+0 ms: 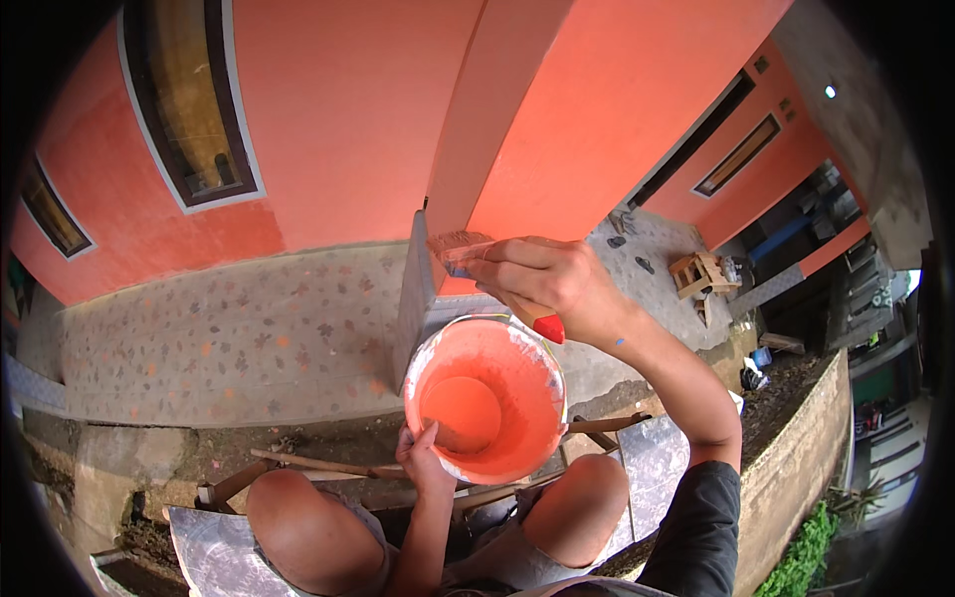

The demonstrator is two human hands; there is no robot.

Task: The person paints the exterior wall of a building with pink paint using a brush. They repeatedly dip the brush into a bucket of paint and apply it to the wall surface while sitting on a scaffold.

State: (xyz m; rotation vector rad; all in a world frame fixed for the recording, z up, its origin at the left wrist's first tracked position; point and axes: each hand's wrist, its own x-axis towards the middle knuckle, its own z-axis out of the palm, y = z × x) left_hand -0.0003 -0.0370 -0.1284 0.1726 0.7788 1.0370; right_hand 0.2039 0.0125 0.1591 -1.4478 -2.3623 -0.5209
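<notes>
My right hand (545,280) grips a flat paintbrush (459,250) by its wooden handle, whose end is red. The bristles, coated in orange paint, lie at the lower part of an orange pillar (574,127), just above its grey tiled base (425,291). With my left hand (427,457) I hold the near left rim of a plastic bucket (515,418), thumb over the edge. Orange paint (461,414) covers its bottom, and dried white and orange smears mark the rim. The bucket hangs tilted above my knees, its wire handle resting against the far rim.
Behind the pillar runs an orange wall (336,127) with a framed window (190,104). A speckled terrace floor (246,336) lies below. Bamboo poles (328,464) and a patterned board (656,455) are around my legs. A wooden stool (701,274) and sandals (643,263) stand farther right.
</notes>
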